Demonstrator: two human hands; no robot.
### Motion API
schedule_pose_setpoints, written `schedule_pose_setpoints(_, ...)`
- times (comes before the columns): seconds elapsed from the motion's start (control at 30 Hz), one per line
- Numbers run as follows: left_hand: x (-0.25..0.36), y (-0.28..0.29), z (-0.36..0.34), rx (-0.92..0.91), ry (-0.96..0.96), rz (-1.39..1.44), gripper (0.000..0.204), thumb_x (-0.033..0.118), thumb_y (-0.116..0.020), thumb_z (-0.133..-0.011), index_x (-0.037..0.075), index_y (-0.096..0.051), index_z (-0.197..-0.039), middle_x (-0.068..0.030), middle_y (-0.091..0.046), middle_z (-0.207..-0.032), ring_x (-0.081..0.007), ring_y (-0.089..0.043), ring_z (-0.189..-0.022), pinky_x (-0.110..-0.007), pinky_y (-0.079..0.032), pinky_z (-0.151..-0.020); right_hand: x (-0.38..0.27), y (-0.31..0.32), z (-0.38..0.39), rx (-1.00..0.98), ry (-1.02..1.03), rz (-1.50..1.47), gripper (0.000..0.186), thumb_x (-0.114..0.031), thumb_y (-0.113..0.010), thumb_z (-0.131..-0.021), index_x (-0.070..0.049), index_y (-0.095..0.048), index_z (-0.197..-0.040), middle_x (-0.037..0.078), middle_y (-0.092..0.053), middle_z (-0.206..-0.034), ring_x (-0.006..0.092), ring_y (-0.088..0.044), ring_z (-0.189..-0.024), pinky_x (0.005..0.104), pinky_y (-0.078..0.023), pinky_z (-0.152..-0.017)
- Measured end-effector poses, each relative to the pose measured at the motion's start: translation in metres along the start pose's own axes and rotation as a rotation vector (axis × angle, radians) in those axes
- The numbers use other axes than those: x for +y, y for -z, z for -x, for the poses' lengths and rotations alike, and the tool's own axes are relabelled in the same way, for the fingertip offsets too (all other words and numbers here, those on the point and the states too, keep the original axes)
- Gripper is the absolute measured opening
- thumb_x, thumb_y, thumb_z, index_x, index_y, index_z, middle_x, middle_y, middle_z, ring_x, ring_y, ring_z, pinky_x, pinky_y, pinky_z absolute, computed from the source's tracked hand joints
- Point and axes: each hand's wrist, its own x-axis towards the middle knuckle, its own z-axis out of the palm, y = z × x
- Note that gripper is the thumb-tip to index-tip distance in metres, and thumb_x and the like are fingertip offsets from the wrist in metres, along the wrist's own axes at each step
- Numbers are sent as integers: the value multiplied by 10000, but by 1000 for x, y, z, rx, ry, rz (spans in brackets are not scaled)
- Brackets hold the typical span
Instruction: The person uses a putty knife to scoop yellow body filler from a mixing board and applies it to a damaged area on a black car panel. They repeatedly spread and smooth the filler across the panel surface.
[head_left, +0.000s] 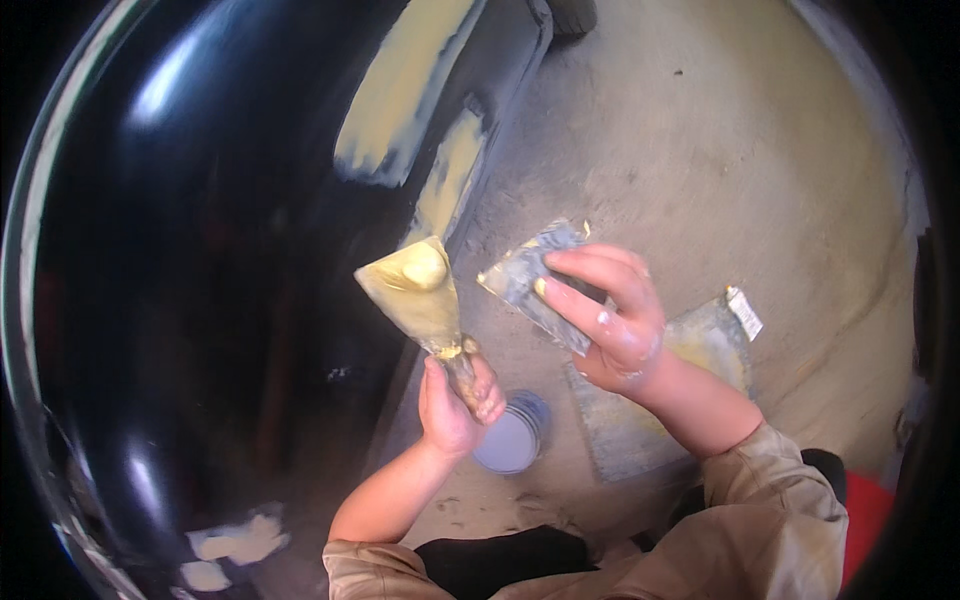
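My left hand (458, 405) is closed around the handle of a putty knife (405, 305). Its wide blade points up and carries a rounded dollop of pale yellow filler (424, 266). Just to the right, my right hand (615, 310) grips a flat spreader (535, 270) smeared with grey and yellow, fingers on top of it. The two tools are apart. Bits of filler stick to the right fingers. Beyond the putty knife, a glossy black car panel (270, 230) bears a long yellow filler patch (405, 85) and a narrower filler strip (450, 180) along its lower edge.
A round tin (510, 435) stands on the concrete floor (780, 170) beside my left wrist. Under my right forearm lies a stained board (625, 425), with a small white tube (743, 313) at its corner. More filler patches (240, 540) show on the panel at lower left.
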Motion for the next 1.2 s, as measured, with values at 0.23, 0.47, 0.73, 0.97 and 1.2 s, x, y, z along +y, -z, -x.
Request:
schedule_pose_setpoints(0.23, -37, 21, 1, -179, 46, 190, 726, 740, -259, -947, 72, -527, -1042, -55, -495, -649, -173, -443, -487, -319, -384, -466, -20, 12, -32, -327, 354, 226, 416, -128, -662, -706, -135, -722, -1117, 69, -620, -1151, 219, -589, -948, 351, -486, -740)
schedule_pose_setpoints(0.47, -46, 1, 5, 61, -134, -35, 622, 608, -239, -1021, 49, -511, -1021, -45, -518, -713, -136, -505, -575, -270, -397, -512, -55, 4, -47, -501, 477, 353, 452, -113, -655, -635, -92, -730, -1080, 54, -625, -1154, 212, -570, -933, 336, -469, -738)
schedule_pose_setpoints(0.73, -44, 7, 26, 21, -284, -153, 567, 569, -275, -1032, 40, -467, -1100, -24, -518, -742, -96, -476, -575, -245, -388, -508, -59, -22, -34, -625, 398, 294, 488, -164, -614, -676, -45, -694, -1142, 51, -612, -1156, 221, -580, -999, 360, -464, -825)
schedule_pose_setpoints(0.97, -36, 11, 31, 54, -334, -355, 590, 580, -252, -1029, 42, -492, -1071, -9, -510, -695, -75, -451, -528, -229, -364, -470, -60, -13, -33, -804, 328, 231, 475, -120, -626, -681, -41, -688, -1145, 51, -625, -1159, 229, -584, -1017, 360, -469, -854)
schedule_pose_setpoints(1.2, -24, 41, 16, 259, -149, -105, 691, 694, -205, -983, 70, -500, -996, -23, -506, -688, -117, -452, -488, -259, -368, -448, -5, 6, -19, -973, 42, 17, 340, -52, -636, -777, -53, -701, -1112, 85, -693, -1024, 254, -629, -966, 353, -496, -852)
